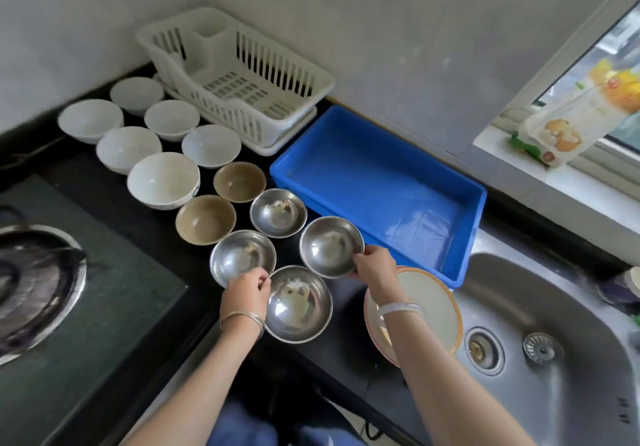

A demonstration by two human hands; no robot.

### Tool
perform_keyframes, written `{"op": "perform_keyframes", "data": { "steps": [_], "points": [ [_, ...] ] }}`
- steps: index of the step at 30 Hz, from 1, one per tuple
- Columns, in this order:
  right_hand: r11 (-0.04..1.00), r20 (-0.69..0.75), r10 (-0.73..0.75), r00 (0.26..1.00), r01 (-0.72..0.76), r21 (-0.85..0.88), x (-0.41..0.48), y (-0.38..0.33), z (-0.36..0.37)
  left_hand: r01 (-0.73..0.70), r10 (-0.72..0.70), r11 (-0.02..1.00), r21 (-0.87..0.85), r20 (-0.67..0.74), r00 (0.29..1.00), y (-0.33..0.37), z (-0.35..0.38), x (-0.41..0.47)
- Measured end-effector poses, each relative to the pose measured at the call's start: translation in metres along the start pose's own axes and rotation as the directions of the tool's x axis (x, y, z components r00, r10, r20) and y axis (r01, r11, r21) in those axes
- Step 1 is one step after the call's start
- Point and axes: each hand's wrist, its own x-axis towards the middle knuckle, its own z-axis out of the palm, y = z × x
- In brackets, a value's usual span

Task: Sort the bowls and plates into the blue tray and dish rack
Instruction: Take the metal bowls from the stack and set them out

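steel bowl [331,247] gripped — packet [575,116] print blurred

The right hand [375,265] grips the near rim of a steel bowl [330,246] that sits just beside the blue tray [374,185]; the tray lies at two o'clock from it. At nine o'clock of this bowl, the left hand [246,289] curls at the rim of a second steel bowl [242,258]; whether it pinches the rim, I cannot tell. The white dish rack [242,74] stands at eleven o'clock, against the wall. A plate [433,303] lies under the right forearm, on the dark tabletop [346,341].
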Motion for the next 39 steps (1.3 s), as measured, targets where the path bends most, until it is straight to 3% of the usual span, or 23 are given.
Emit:
{"op": "perform_keyframes", "data": {
  "steps": [6,18,22,32,39],
  "points": [
    [0.994,0.025,0.109,0.994,-0.109,-0.033,0.013,0.0,0.016,-0.039,0.038,0.997,0.064,0.021,0.999,-0.004,0.006,0.007],
    [0.92,0.086,0.232,0.969,-0.248,0.303,0.014,0.003,0.031,-0.079,0.078,0.994,0.071,0.013,0.997,-0.005,0.013,0.014],
    [0.917,0.09,0.217,0.972,-0.235,0.323,0.013,0.004,0.034,-0.077,0.079,0.995,0.056,-0.022,0.997,-0.006,0.016,0.015],
    [0.951,0.16,0.16,0.974,-0.196,0.241,0.006,0.007,0.032,-0.146,0.146,0.987,0.061,0.012,0.989,-0.006,0.028,0.022],
    [0.999,0.037,-0.036,0.999,0.036,-0.003,-0.022,-0.001,0.003,-0.159,0.159,0.985,0.072,0.004,0.987,0.004,0.026,0.02]
  ]
}}
